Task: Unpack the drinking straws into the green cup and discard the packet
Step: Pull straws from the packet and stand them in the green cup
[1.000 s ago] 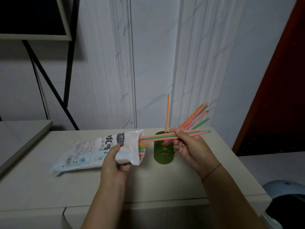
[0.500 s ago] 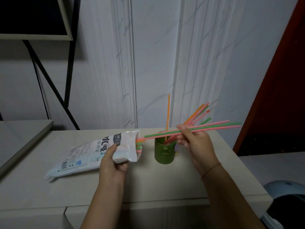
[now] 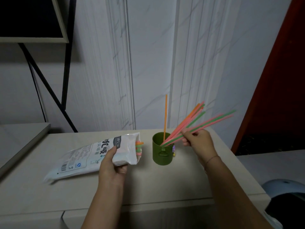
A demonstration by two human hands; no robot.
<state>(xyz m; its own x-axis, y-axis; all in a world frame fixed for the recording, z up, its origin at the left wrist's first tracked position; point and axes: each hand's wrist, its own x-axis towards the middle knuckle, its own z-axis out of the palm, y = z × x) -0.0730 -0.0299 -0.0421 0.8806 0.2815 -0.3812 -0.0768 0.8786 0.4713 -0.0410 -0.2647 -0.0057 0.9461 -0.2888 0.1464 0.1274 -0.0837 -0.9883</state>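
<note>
A green cup [image 3: 162,154] stands on the beige counter [image 3: 173,182], with several orange, pink and green straws [image 3: 165,116] leaning in it. My right hand [image 3: 197,140] pinches a few pink and green straws [image 3: 212,121] just right of the cup; their lower ends dip into its mouth. My left hand [image 3: 113,164] grips the open end of the white straw packet [image 3: 85,157], which lies on the counter left of the cup. Ends of more straws [image 3: 139,147] poke out of the packet's mouth.
A small purple and yellow object [image 3: 173,150] sits behind the cup on its right. A black metal frame [image 3: 66,71] and a framed panel stand at the back left. A pale blue round bin [image 3: 283,187] sits low at the right. A dark red door [image 3: 280,80] bounds the right side.
My right hand pulled the few straws fully out of the packet, swung them rightward and tilted them so their lower ends entered the cup. My left hand kept holding the packet.
</note>
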